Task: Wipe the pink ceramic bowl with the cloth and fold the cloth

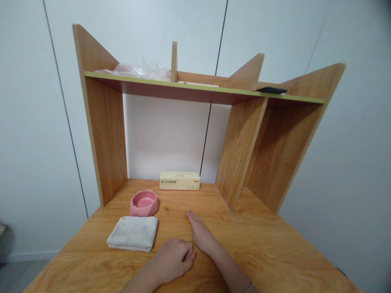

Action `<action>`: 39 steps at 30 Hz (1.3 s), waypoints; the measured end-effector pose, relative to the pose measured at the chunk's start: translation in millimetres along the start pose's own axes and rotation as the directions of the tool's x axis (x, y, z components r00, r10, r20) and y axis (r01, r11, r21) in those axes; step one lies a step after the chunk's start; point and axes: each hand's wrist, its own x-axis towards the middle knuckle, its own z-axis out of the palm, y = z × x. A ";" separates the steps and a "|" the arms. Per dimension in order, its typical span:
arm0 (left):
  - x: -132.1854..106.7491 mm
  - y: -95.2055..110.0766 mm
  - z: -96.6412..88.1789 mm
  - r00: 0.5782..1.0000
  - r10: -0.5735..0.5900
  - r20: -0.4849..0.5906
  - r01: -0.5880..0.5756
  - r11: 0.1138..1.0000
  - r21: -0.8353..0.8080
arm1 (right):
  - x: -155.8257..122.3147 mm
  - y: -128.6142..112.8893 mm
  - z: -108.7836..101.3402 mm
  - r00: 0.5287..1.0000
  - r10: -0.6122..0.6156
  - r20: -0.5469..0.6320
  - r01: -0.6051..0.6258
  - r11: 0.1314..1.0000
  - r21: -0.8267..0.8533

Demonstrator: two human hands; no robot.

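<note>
My right hand (pixel 200 232) lies flat on the wooden desk (pixel 275 244), fingers stretched forward and together, holding nothing. My left hand (pixel 174 258) rests beside it, fingers curled loosely under, with nothing visible in them. A folded white towel (pixel 133 233) lies just left of my left hand. Behind the towel sits a pink angular bowl (pixel 143 203). A pale yellow box (pixel 179 180) with printed text stands at the back of the desk against the wall.
A wooden hutch with upright panels (pixel 105 134) and a green-edged upper shelf (pixel 201 87) stands on the desk. The shelf carries a clear plastic bag (pixel 140 70), a flat pale item and a dark flat object (pixel 271 90). White wall panels are behind.
</note>
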 end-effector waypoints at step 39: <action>0.4 -1.7 2.8 0.999 0.019 -0.036 -0.018 1.000 0.010 | -2.9 -7.3 -4.7 1.000 -0.001 0.004 0.001 0.999 -0.039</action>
